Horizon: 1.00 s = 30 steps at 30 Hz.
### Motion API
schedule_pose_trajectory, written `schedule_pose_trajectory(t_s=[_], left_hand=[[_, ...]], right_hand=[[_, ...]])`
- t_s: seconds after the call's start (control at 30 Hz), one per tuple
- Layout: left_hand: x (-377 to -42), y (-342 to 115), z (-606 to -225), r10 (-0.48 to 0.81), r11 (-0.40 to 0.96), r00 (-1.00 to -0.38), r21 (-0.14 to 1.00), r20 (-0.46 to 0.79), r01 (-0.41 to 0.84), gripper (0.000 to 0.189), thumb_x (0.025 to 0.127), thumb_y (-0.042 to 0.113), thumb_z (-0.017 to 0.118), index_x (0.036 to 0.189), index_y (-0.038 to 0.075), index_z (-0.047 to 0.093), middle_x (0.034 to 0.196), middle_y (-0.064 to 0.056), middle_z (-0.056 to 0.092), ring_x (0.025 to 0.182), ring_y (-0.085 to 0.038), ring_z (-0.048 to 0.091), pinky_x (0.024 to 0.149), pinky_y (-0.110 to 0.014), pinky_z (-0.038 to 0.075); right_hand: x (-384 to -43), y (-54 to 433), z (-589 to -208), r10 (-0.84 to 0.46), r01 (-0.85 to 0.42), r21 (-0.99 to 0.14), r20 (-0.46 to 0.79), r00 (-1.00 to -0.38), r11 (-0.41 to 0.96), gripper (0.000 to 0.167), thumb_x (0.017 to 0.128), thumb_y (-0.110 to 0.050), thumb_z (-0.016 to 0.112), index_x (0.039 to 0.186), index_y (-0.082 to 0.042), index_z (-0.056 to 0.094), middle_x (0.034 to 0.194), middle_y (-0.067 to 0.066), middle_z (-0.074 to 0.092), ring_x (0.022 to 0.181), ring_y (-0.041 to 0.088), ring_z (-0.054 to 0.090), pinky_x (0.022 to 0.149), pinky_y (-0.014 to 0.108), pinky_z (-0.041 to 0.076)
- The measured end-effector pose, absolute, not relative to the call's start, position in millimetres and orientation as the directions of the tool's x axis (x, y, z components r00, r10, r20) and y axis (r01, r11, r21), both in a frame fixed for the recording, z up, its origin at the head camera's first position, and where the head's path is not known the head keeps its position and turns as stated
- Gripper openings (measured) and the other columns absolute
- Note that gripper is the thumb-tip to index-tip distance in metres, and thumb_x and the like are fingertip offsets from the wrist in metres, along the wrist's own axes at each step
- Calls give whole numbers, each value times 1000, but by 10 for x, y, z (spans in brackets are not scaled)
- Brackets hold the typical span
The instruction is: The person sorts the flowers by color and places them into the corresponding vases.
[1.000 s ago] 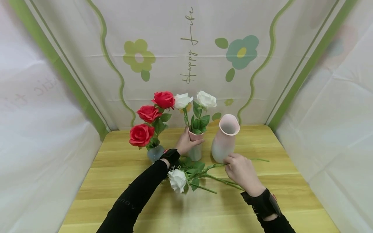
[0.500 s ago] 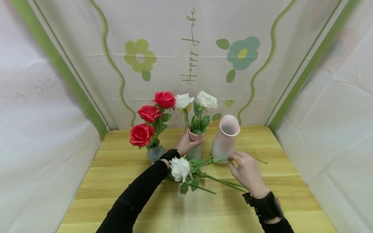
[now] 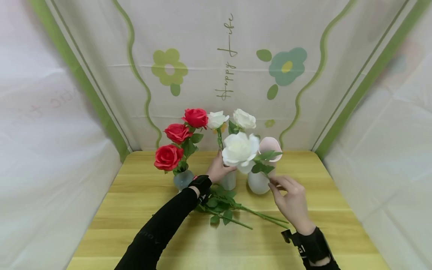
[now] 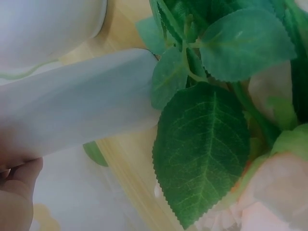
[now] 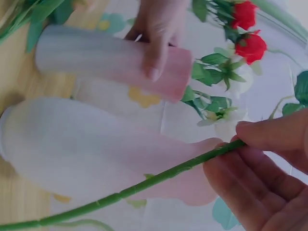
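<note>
My left hand [image 3: 219,169] grips the narrow pink-and-white vase [image 5: 106,57] near its rim, with the thumb across the front. Two white roses [image 3: 244,119] stand in that vase. My right hand [image 3: 293,202] pinches the green stem [image 5: 144,185] of another white rose [image 3: 240,150] between thumb and fingers. This rose is raised above the table, its bloom up and to the left, overlapping both vases in the head view. Behind its leaves stands a wider pink-and-white vase [image 3: 259,183] with a wavy rim. Leaves [image 4: 204,154] fill much of the left wrist view.
Red roses [image 3: 168,157] stand in a small bluish vase [image 3: 183,180] at the left, close to my left wrist. Several leafy stems [image 3: 263,215] lie on the wooden table [image 3: 243,251] in front of the vases. A printed cloth [image 3: 209,67] hangs behind.
The white rose has come up off the lying stems, held by my right hand, its bloom moving up and right. My left hand keeps its grip on the narrow vase.
</note>
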<state>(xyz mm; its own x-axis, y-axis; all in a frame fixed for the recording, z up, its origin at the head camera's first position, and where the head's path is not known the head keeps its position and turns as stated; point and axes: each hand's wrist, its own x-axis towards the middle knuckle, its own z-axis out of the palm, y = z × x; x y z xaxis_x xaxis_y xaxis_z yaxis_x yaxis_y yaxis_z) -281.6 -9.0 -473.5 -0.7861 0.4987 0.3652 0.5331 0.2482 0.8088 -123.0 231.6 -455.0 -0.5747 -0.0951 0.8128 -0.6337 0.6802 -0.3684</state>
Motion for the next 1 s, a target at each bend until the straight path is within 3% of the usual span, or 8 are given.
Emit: schedule_pose_trajectory(t_s=[0.07, 0.17, 0.2, 0.37, 0.63, 0.8, 1.0], left_hand=[[-2762, -144, -4751, 444, 318, -882, 892, 160, 322, 95, 91, 33, 75, 153, -3, 13, 121, -14, 56, 112, -22, 57, 90, -31, 48], [-2800, -151, -4815, 430, 374, -901, 897, 59, 237, 115, 87, 51, 72, 156, 2, -6, 129, -12, 53, 120, -22, 53, 99, -31, 44], [-2789, -152, -4813, 433, 373, -899, 896, 61, 240, 115, 87, 52, 71, 156, 2, -6, 128, -12, 53, 119, -22, 54, 98, -30, 44], [-2782, -148, -4823, 428, 377, -901, 893, 67, 246, 114, 87, 51, 72, 156, 2, -4, 132, -14, 52, 120, -23, 53, 98, -32, 44], [-2841, -141, -4867, 435, 346, -897, 905, 81, 249, 116, 85, 54, 73, 157, 5, -4, 141, -15, 46, 125, -24, 50, 98, -32, 45], [-2836, -135, -4849, 424, 359, -900, 894, 100, 268, 114, 84, 54, 74, 157, 5, 2, 135, -13, 50, 120, -22, 54, 95, -33, 47], [-2817, -138, -4836, 419, 378, -906, 896, 59, 233, 117, 85, 53, 73, 157, 5, -6, 133, -12, 51, 122, -22, 52, 98, -33, 45]], right_hand=[[-1490, 2608, -5065, -55, -641, -424, 807, -589, 640, 31, 80, 7, 78, 107, -7, 74, 101, 7, 69, 84, 21, 67, 71, 24, 56], [-1849, 3055, -5818, -24, -659, -481, 798, -603, 579, 35, 85, 0, 76, 118, -11, 71, 113, 8, 67, 96, 23, 65, 79, 26, 55], [-1964, 3200, -6065, -20, -663, -488, 797, -604, 567, 35, 87, -3, 76, 120, -12, 70, 116, 7, 66, 99, 24, 65, 80, 28, 55], [-1711, 2972, -5527, 18, -725, -579, 786, -619, 372, 29, 87, 10, 69, 115, 1, 68, 112, 15, 65, 97, 25, 65, 81, 29, 55], [-1179, 2411, -4326, 163, -644, -764, 641, -750, 40, 21, 94, 11, 60, 115, 16, 61, 110, 32, 59, 92, 34, 63, 81, 39, 55], [-1148, 2350, -4122, 284, -588, -801, 541, -791, -110, 20, 92, 18, 56, 112, 23, 59, 102, 33, 63, 89, 31, 67, 81, 42, 56], [-1222, 2329, -4072, 385, -555, -810, 458, -801, -190, 23, 94, 9, 61, 111, 24, 59, 100, 29, 65, 91, 35, 66, 81, 45, 55]])
